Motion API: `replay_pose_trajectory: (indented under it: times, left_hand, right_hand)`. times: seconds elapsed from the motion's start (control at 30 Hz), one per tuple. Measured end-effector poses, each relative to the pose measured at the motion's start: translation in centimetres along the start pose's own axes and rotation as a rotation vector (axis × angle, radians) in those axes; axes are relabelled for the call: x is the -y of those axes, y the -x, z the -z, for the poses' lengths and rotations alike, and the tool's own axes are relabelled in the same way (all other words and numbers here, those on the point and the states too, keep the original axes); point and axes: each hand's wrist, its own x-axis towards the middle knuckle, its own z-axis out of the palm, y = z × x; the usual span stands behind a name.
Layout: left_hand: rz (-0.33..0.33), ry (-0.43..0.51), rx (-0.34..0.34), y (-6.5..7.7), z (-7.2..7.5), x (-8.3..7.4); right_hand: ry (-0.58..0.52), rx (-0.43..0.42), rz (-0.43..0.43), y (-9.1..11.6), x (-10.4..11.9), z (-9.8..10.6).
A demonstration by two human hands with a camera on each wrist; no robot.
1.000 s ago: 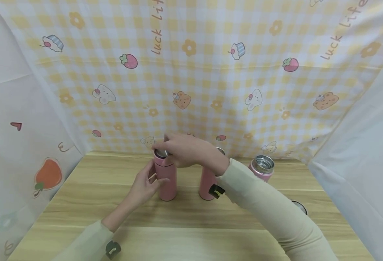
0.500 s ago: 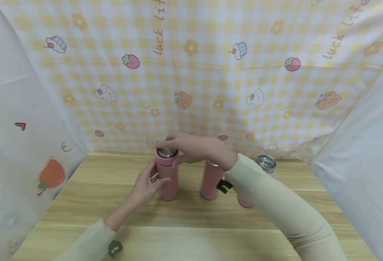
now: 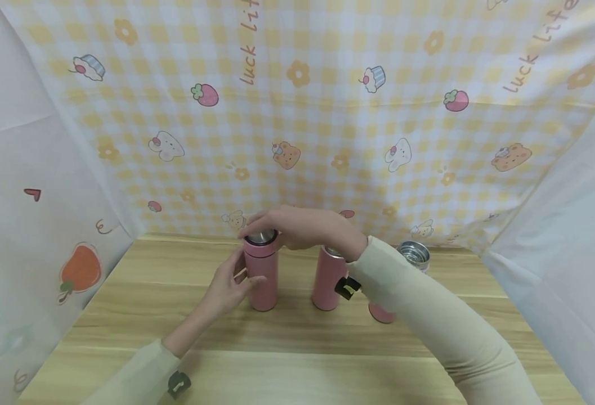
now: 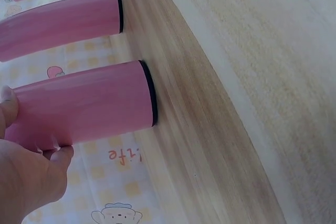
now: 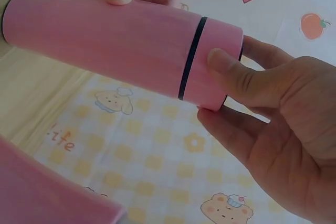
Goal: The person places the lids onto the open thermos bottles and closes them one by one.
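A pink thermos flask (image 3: 263,284) stands upright at the left of the wooden table. My left hand (image 3: 228,285) grips its body from the left side, thumb in front. On top sits a pink screw lid (image 5: 215,64) with a silver disc in its top; a dark seam line parts it from the body. My right hand (image 3: 302,228) holds this lid, thumb on the near side and fingers round the far rim. In the left wrist view the flask (image 4: 89,106) has its dark base on the table.
A second pink flask (image 3: 326,284), lidless, stands to the right on the table (image 3: 297,371). Farther right is a third pink flask, its steel mouth (image 3: 414,254) uncovered and its body partly behind the right sleeve (image 3: 429,315). A checked cloth (image 3: 322,129) hangs close behind.
My right hand has shifted on the lid, loosening and then closing round it again, so the silver top shows more. The left hand keeps its hold. The view has shifted slightly.
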Motion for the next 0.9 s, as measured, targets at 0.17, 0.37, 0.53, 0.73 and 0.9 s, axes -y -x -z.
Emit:
replay_pose_trajectory:
  times: [0.17,0.37,0.53,0.73,0.9]
  left_hand:
    - [0.000,0.010,-0.004,0.13,-0.07,-0.06]
    - [0.003,0.005,-0.012,0.18,-0.18,-0.15]
    - [-0.006,0.004,-0.012,0.09,-0.30,-0.15]
    - [-0.023,0.001,-0.016,0.20,-0.31,-0.05]
    - [-0.003,-0.001,-0.025,0.26,-0.27,-0.13]
  right_hand:
    - [0.026,-0.003,-0.005,-0.20,0.08,-0.16]
    - [0.062,-0.015,-0.022,-0.17,0.32,-0.37]
    - [0.104,-0.035,-0.041,-0.03,0.42,-0.63]
    - [0.180,-0.052,-0.033,-0.03,0.55,-0.81]
    - [0.230,-0.066,-0.057,-0.06,0.79,-0.98]
